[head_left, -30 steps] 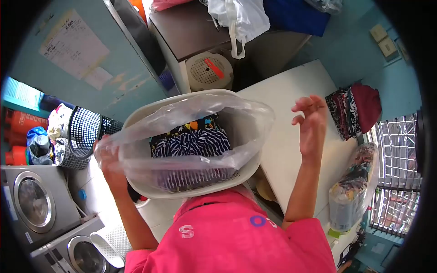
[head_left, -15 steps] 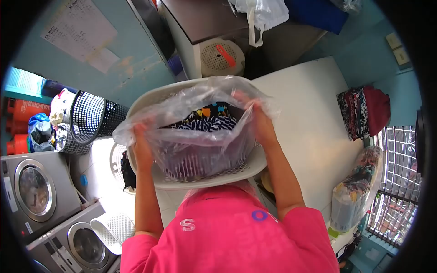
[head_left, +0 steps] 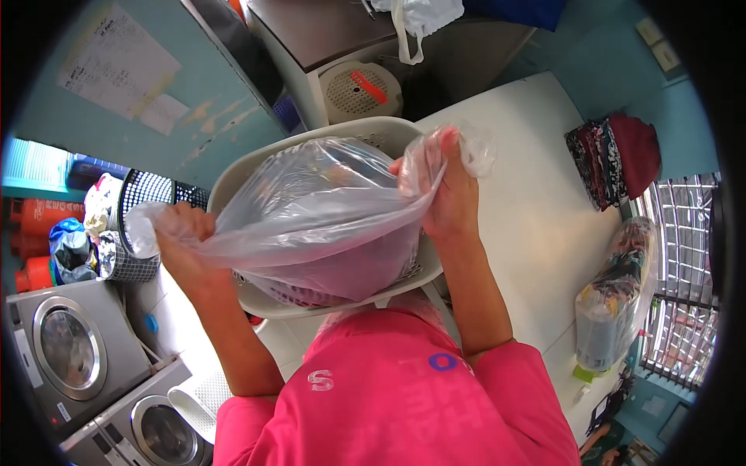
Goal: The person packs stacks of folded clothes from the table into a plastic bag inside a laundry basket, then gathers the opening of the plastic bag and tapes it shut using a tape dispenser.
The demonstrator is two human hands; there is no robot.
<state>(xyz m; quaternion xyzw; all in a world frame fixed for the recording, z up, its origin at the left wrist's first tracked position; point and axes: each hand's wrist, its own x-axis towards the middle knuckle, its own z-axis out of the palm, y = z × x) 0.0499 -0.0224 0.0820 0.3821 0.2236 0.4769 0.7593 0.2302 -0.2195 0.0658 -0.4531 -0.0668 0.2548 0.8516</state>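
A clear plastic bag (head_left: 311, 225) is stretched taut over folded clothes, which show only faintly through it. The bag sits inside a whitish laundry basket (head_left: 225, 182) in front of my body. Bunched plastic at the bag's left end is gripped in my left hand (head_left: 186, 241), fingers closed, beyond the basket's left rim. My right hand (head_left: 447, 190) is closed on the right end of the bag, above the basket's right side, with loose plastic sticking out past the fingers. The bag's mouth is drawn together between both hands.
Right of the basket is a white table (head_left: 521, 186) with folded dark and maroon clothes (head_left: 614, 163) and a packed clear bag (head_left: 614, 299). Washing machines (head_left: 70, 342) and a dark basket (head_left: 148, 190) are at the left. A round perforated lid (head_left: 361, 92) lies beyond.
Both hands have pulled apart, my left hand outward to the left. The bag's mouth, open before, is now stretched closed over the clothes. My right hand, free at first, has taken hold of the bag.
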